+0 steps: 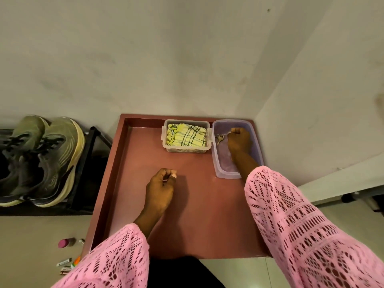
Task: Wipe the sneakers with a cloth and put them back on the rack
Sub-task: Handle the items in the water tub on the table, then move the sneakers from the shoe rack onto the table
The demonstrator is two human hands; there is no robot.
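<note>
Nothing is wiped yet: 2 sneakers [41, 161] are left of the tray [108, 163], cloth [187, 135] boxed on it, left hand [160, 189] curled empty, right hand [239, 140] fisted by keys [219, 138].

1. I see the tabletop [187, 204] bare across its near and middle stretch, open for passing.
2. Far side is blocked by the cloth box [185, 135] and the purple tub [236, 148], set just beside each other.
3. The raised rim [108, 169] bounds the left edge, towards the sneakers [45, 161].

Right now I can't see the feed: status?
Left hand curled shut, resting on tray. Right hand fisted in purple tub. Cloth boxed; sneakers racked.
</note>
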